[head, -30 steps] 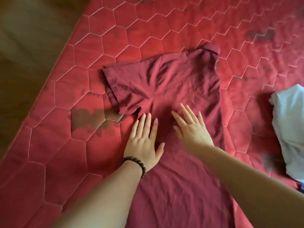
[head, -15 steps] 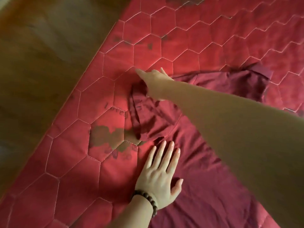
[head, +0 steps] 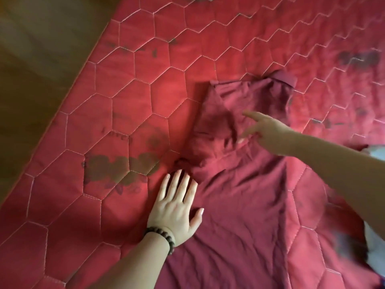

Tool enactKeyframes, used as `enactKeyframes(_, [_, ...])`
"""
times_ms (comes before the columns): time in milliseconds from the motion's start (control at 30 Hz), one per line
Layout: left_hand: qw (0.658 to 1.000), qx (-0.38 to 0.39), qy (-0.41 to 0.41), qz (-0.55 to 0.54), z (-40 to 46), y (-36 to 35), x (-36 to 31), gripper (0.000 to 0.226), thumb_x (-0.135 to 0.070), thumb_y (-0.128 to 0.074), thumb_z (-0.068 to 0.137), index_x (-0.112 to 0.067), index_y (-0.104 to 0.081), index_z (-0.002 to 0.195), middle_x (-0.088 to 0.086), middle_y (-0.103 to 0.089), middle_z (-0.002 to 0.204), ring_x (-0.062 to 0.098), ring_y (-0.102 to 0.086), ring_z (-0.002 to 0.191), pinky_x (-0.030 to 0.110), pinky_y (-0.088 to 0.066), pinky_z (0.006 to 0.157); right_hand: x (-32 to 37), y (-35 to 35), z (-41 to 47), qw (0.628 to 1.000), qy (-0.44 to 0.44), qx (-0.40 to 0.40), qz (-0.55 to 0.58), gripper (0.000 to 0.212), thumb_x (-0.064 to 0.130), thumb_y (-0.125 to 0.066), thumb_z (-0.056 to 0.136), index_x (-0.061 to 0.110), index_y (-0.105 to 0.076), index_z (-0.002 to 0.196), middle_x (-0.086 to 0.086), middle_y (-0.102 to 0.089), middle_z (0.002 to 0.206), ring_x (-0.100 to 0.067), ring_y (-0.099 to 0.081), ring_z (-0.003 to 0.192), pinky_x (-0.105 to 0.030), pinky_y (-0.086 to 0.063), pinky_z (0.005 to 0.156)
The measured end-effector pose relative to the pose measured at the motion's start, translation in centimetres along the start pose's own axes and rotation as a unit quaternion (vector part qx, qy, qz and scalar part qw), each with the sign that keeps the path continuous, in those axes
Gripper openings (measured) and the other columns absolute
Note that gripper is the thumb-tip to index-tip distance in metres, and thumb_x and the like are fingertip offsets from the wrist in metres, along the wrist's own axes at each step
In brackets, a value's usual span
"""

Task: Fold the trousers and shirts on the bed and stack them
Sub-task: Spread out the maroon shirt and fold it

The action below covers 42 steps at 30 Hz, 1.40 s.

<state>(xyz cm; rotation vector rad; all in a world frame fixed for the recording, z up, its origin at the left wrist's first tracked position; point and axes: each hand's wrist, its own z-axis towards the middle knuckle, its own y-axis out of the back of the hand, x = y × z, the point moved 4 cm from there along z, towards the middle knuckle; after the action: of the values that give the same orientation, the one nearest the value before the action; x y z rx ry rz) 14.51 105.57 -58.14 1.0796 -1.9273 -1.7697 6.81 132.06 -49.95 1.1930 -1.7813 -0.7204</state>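
Across the middle of the head view, a dark red shirt (head: 239,205) is spread on the bed (head: 129,105), which is covered by a red quilt stitched in hexagons and marked with dark floral patches. The shirt's collar (head: 284,78) is seen at the far end, and its left sleeve (head: 216,119) is laid folded inward over the body, so that a straight edge is formed along the left side. The left hand (head: 177,209) is pressed flat, palm down, on the near left edge of the shirt, with its fingers straight and slightly spread; nothing is gripped by it. A bracelet (head: 164,236) of dark beads is worn on that wrist. The right hand (head: 264,130) is held just over the folded sleeve, its forefinger stretched out and the other fingers loosely bent; it is blurred, and nothing is seen held in it. At the right edge, pale cloth (head: 375,255) is partly seen behind the right forearm. Wooden floor (head: 37,59) is shown at the far left.
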Motion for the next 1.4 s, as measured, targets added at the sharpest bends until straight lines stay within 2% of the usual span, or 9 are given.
enactKeyframes(133, [1.000, -0.016, 0.000, 0.010, 0.0, 0.1, -0.1, 0.059, -0.050, -0.050, 0.082, -0.008, -0.060, 0.122, 0.019, -0.056, 0.129, 0.038, -0.042, 0.130, 0.053, -0.024, 0.115, -0.4, -2.2, -0.2, 0.979, -0.116, -0.159, 0.059, 0.032, 0.012, -0.057, 0.086, 0.015, -0.066, 0.117, -0.014, -0.056, 0.119, -0.031, -0.050, 0.115, -0.030, -0.039, 0.099])
enactKeyframes(267, [1.000, -0.010, 0.006, 0.010, 0.1, 0.3, -0.1, 0.061, -0.051, -0.050, 0.083, -0.008, -0.058, 0.126, 0.017, -0.055, 0.130, 0.037, -0.041, 0.132, 0.052, -0.022, 0.116, 6.1, -5.5, -1.0, 0.978, 0.050, -0.200, 0.010, 0.035, 0.031, -0.063, 0.086, 0.022, -0.065, 0.120, -0.011, -0.054, 0.126, -0.034, -0.050, 0.114, -0.052, -0.043, 0.096])
enactKeyframes(467, [1.000, 0.001, 0.001, 0.017, 0.1, 0.4, -0.2, 0.061, -0.052, -0.045, 0.083, -0.009, -0.062, 0.123, 0.019, -0.056, 0.130, 0.036, -0.038, 0.135, 0.053, -0.024, 0.115, 7.6, -12.0, -1.9, 0.973, 0.110, 0.018, -0.202, 0.058, 0.056, -0.012, 0.094, 0.047, 0.018, 0.144, 0.010, 0.022, 0.158, -0.016, 0.019, 0.146, -0.055, 0.004, 0.117])
enactKeyframes(667, [0.994, 0.003, 0.005, -0.113, -0.1, 2.5, 0.5, 0.069, -0.053, -0.028, 0.086, -0.011, -0.057, 0.133, 0.010, -0.046, 0.145, 0.025, -0.028, 0.143, 0.042, -0.010, 0.121, 7.2, -10.3, -3.4, 0.984, 0.107, -0.018, -0.140, 0.058, 0.049, -0.036, 0.098, 0.047, -0.007, 0.149, 0.008, 0.013, 0.160, -0.014, 0.013, 0.147, -0.052, 0.005, 0.118])
enactKeyframes(833, [0.944, -0.269, 0.074, -0.176, 1.2, 7.7, 1.0, 0.032, -0.022, -0.045, 0.082, -0.011, -0.074, 0.089, 0.002, -0.071, 0.099, 0.023, -0.065, 0.102, 0.041, -0.042, 0.090, 7.3, -10.6, -4.8, 0.994, 0.098, 0.021, -0.042, 0.061, 0.017, -0.046, 0.093, 0.042, -0.031, 0.146, 0.003, -0.001, 0.162, -0.015, 0.003, 0.148, -0.047, -0.001, 0.120])
enactKeyframes(1000, [0.995, -0.085, 0.031, -0.034, 5.2, 4.0, -2.0, 0.058, -0.032, -0.037, 0.096, -0.013, -0.029, 0.150, 0.008, -0.020, 0.159, 0.024, -0.012, 0.148, 0.045, -0.015, 0.119, 5.2, -7.4, -3.6, 0.973, -0.021, -0.210, 0.091, 0.036, 0.010, -0.052, 0.089, 0.020, -0.065, 0.121, -0.011, -0.044, 0.141, -0.031, -0.041, 0.129, -0.043, -0.033, 0.109])
enactKeyframes(1133, [0.998, -0.026, 0.020, 0.048, 5.1, 0.7, -1.0, 0.066, -0.051, -0.024, 0.095, -0.022, -0.015, 0.154, 0.006, -0.013, 0.161, 0.026, -0.003, 0.149, 0.049, -0.005, 0.120, 3.3, -5.5, -0.8, 0.973, -0.031, -0.226, 0.045, 0.045, 0.019, -0.050, 0.094, 0.032, -0.051, 0.137, -0.005, -0.030, 0.152, -0.028, -0.027, 0.138, -0.044, -0.026, 0.115])
enactKeyframes(1300, [0.999, -0.019, 0.018, 0.034, 5.3, 0.2, -1.0, 0.068, -0.055, -0.029, 0.092, -0.025, -0.022, 0.152, 0.007, -0.019, 0.160, 0.027, -0.007, 0.149, 0.052, -0.012, 0.118, 3.4, -7.9, 2.6, 0.978, 0.096, -0.043, -0.183, 0.059, 0.056, -0.015, 0.095, 0.044, 0.005, 0.149, 0.013, 0.009, 0.160, -0.013, 0.012, 0.147, -0.051, 0.005, 0.118])
enactKeyframes(1400, [0.999, -0.008, 0.022, 0.032, 5.3, 0.2, -0.8, 0.069, -0.057, -0.032, 0.092, -0.025, -0.021, 0.153, 0.006, -0.016, 0.161, 0.027, -0.006, 0.149, 0.053, -0.013, 0.118, 0.5, -6.8, 4.4, 0.982, -0.057, -0.118, -0.135, 0.059, 0.055, -0.017, 0.097, 0.041, 0.006, 0.150, 0.011, 0.009, 0.161, -0.014, 0.012, 0.147, -0.055, 0.008, 0.116])
